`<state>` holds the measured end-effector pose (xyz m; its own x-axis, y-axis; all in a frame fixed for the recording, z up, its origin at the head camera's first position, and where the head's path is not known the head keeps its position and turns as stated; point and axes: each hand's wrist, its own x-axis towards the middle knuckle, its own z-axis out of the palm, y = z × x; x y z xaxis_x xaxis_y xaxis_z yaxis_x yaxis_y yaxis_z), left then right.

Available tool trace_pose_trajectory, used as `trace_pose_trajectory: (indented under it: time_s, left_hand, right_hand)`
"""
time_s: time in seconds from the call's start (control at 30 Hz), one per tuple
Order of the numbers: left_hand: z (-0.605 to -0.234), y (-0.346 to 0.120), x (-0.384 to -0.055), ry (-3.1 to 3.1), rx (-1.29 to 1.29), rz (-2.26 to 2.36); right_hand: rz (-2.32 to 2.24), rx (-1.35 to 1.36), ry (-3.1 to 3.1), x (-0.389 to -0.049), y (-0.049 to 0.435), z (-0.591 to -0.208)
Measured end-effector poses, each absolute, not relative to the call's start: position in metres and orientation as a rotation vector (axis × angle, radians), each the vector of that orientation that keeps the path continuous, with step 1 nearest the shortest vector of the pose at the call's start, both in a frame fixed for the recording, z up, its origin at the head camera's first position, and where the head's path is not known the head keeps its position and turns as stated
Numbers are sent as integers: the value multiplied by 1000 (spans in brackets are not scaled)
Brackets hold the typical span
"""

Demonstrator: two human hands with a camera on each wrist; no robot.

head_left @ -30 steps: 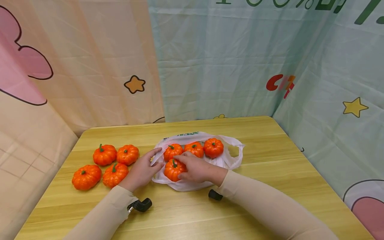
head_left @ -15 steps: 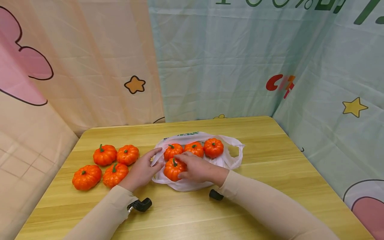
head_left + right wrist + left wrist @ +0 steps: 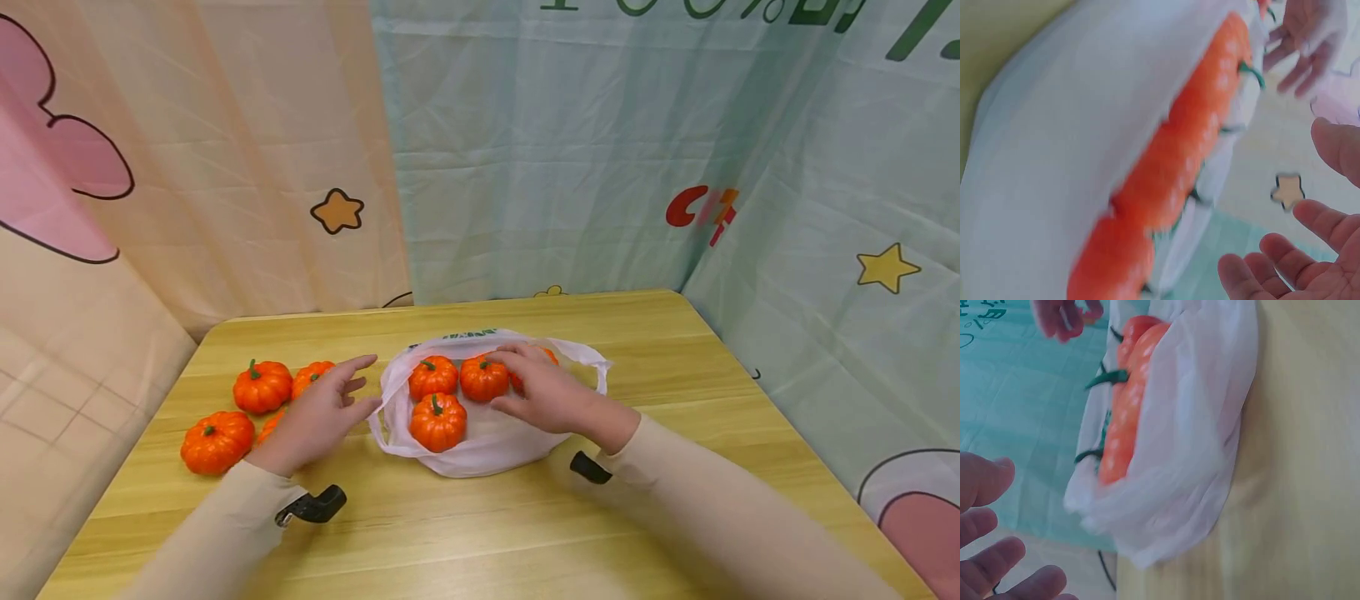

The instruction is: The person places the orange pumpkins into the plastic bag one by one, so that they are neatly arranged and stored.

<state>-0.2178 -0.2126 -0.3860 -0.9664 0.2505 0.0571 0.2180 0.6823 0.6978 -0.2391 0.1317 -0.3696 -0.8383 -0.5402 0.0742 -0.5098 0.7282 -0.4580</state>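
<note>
A white plastic bag [image 3: 495, 454] lies on the wooden table with its mouth spread wide. Inside it sit small orange pumpkins with green stems: a front pumpkin [image 3: 438, 422], a back-left pumpkin [image 3: 433, 377], a middle one [image 3: 483, 379], and another mostly hidden by my right hand [image 3: 555, 396]. That hand hovers over the bag's right side, fingers spread and holding nothing. My left hand [image 3: 315, 421], fingers apart and holding nothing, is left of the bag, its thumb near the bag's left handle [image 3: 378, 425]. It partly covers two pumpkins of the left group.
At the table's left are several more pumpkins, among them a rear one [image 3: 262, 387] and a front one [image 3: 217, 442]. Printed cloth curtains [image 3: 540, 167] stand behind and beside the table [image 3: 450, 542]. A black wrist mount [image 3: 318, 505] sticks out from the left sleeve.
My right hand has let go of the front pumpkin in the bag and moved right and back. My left hand has drawn away to the left, off the bag's edge.
</note>
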Motion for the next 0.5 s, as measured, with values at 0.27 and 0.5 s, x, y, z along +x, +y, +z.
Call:
trace_pose_trajectory:
  time_s: [0.27, 0.5]
  left_hand:
    - [-369, -261, -210, 2954, 348, 1028]
    - [-370, -309, -208, 3013, 272, 898]
  right_hand:
    - [-666, -758, 3002, -245, 178, -360]
    - [-578, -665, 3044, -256, 207, -369]
